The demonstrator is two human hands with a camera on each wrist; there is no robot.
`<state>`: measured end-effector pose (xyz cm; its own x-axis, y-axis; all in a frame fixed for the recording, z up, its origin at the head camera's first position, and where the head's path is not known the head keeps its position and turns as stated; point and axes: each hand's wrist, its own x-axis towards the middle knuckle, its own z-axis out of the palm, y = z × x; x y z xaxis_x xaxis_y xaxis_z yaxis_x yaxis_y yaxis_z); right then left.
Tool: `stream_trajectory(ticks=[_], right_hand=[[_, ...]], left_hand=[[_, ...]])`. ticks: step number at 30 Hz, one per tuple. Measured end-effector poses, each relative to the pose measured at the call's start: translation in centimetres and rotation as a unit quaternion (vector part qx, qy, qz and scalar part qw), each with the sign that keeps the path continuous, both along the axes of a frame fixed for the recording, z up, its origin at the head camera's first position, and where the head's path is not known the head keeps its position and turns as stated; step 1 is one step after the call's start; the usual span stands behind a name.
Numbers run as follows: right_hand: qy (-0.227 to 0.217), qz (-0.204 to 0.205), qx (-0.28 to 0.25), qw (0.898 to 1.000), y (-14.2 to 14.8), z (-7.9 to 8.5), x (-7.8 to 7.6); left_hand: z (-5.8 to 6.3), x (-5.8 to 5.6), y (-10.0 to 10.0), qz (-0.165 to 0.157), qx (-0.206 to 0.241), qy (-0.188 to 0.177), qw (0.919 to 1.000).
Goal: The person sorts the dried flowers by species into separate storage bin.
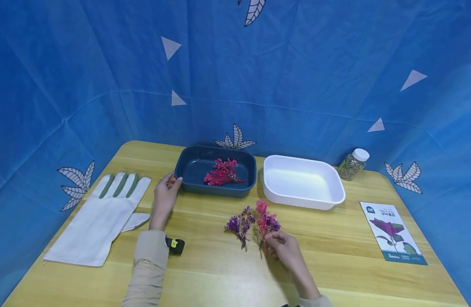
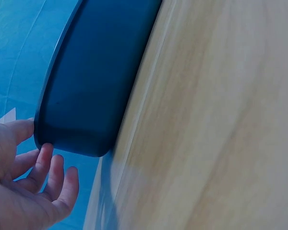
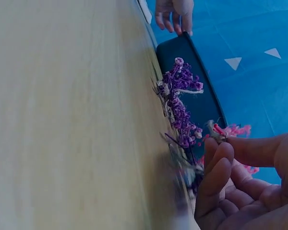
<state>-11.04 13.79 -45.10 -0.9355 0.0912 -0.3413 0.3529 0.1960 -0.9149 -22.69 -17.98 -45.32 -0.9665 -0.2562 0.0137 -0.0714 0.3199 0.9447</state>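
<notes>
My left hand (image 1: 165, 197) is at the left end of a dark blue tray (image 1: 212, 191), its thumb and forefinger pinching the rim; the other fingers are bent below it in the left wrist view. Inside that tray lies a bunch of deep pink dried flowers (image 1: 222, 174). Between right thumb and fingertips, my right hand (image 1: 287, 251) pinches the stems of a pink dried flower sprig (image 1: 262, 209) over the table. Purple dried flowers (image 1: 273, 224) show just beside that sprig. Another purple dried flower bunch (image 1: 241, 224) lies to the left on the table.
A white tray (image 1: 304, 200) stands right of the dark blue one. Behind it to the right is a jar with a white lid (image 1: 352, 165). A printed seed packet (image 1: 394, 234) lies at the right, white gloves (image 1: 93, 226) at the left. Blue cloth (image 1: 235, 64) hangs behind the table.
</notes>
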Motion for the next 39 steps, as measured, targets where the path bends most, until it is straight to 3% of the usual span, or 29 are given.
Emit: stream_trajectory(ticks=[15, 30, 39], right_hand=[[0.052, 0.003, 0.018, 0.998, -0.08, 0.89, 0.40], [0.033, 0.021, 0.009, 0.999, -0.06, 0.08, 0.36], [0.037, 0.040, 0.005, 0.998, -0.20, 0.61, 0.60]], left_hand=[[-0.15, 0.11, -0.03, 0.003, 0.003, -0.004, 1.0000], [0.08, 0.08, 0.05, 0.005, 0.004, -0.003, 1.0000], [0.05, 0.04, -0.02, 0.006, 0.003, -0.003, 1.0000]])
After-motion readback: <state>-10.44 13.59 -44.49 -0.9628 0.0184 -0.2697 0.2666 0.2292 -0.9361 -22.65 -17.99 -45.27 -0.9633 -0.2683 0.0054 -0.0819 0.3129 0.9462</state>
